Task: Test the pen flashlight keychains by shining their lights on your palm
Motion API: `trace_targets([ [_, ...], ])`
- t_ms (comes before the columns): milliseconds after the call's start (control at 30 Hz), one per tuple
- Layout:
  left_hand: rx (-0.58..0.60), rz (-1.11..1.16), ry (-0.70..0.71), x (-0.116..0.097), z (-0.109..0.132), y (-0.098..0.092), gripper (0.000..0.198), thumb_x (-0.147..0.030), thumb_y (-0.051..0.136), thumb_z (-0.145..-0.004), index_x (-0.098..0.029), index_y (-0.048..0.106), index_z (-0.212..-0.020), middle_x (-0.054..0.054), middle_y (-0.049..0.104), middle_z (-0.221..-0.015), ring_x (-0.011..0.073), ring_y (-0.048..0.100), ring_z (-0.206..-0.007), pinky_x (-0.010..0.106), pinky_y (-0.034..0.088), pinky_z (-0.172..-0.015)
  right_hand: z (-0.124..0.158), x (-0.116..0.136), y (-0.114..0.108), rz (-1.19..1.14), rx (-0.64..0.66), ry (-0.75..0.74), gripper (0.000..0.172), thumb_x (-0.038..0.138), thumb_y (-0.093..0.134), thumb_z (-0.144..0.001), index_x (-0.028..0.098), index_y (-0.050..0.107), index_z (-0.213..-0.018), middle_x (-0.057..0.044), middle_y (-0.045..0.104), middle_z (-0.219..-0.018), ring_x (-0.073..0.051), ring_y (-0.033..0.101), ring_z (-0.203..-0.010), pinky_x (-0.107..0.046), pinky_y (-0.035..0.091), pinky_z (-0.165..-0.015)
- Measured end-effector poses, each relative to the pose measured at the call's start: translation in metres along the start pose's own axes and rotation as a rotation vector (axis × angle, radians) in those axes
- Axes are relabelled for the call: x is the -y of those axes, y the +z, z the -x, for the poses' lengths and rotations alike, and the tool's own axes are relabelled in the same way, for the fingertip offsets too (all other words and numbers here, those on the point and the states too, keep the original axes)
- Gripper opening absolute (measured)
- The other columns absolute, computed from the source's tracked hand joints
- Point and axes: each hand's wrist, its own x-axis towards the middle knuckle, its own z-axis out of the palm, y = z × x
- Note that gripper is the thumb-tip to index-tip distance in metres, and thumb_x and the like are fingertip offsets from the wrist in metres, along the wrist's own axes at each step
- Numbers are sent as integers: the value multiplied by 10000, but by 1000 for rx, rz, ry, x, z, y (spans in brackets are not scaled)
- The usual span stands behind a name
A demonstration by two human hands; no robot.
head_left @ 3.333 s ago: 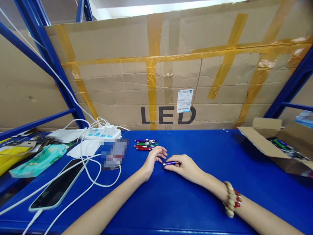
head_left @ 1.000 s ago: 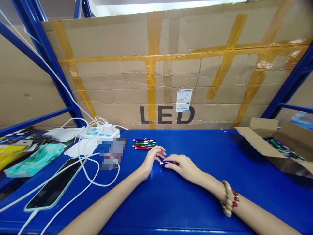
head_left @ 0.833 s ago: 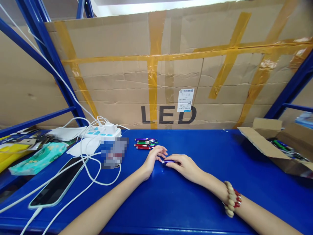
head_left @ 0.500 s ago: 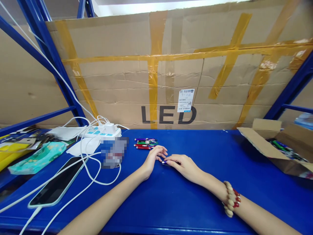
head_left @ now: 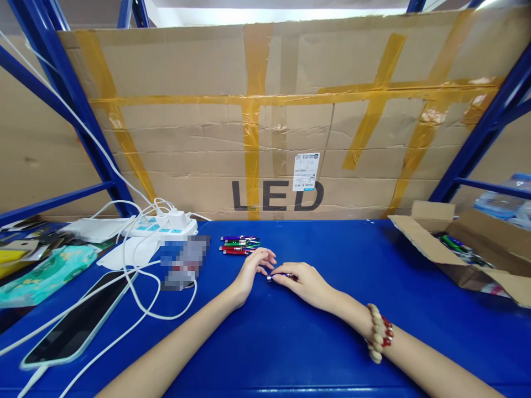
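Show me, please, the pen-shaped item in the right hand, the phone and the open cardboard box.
Pen-shaped item (head_left: 279,276): head view, on the barrel.
Phone (head_left: 74,326): head view, dark screen.
Open cardboard box (head_left: 418,237): head view, left flap.

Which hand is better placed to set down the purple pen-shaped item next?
Probably the right hand: it has the purple pen-shaped item in its grip. The left hand is nearer the row of similar items but holds nothing visible.
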Motion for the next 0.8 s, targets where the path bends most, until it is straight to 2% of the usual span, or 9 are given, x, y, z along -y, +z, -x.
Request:
trace_targets([
  [133,-5,6,-2,0,0,0,217,-342,480,-668,-154,546,-752,39,571,-723,149,533,-670,224,372,-569,0,1,-1,8,-2,-6,289,433,425,-874,281,656,-960,14,680,-909,-145,591,-725,-232,370,-610],
  [300,-10,2,2,-1,0,1,201,-332,478,-679,-155,551,-740,41,576,-730,150,539,-669,225,370,-564,0,2,-2,12,-1,-11,385,427,332,-911,246,668,-863,6,671,-820,-144,582,-722,-229,367,-606],
  [500,-16,-2,-2,2,-1,0,212,-345,484,-673,-155,542,-745,41,571,-726,160,539,-690,234,377,-579,1,2,0,34,-28,-23,282,446,468,-848,281,650,-984,13,676,-859,-137,569,-672,-218,373,-587],
  [800,-18,-21,1,-1,1,0,207,-335,486,-670,-156,548,-753,37,569,-729,161,535,-698,237,376,-589,2,3,-1,43,-47,-49,317,499,518,-802,256,690,-909,4,693,-811,-133,577,-657,-217,392,-603],
])
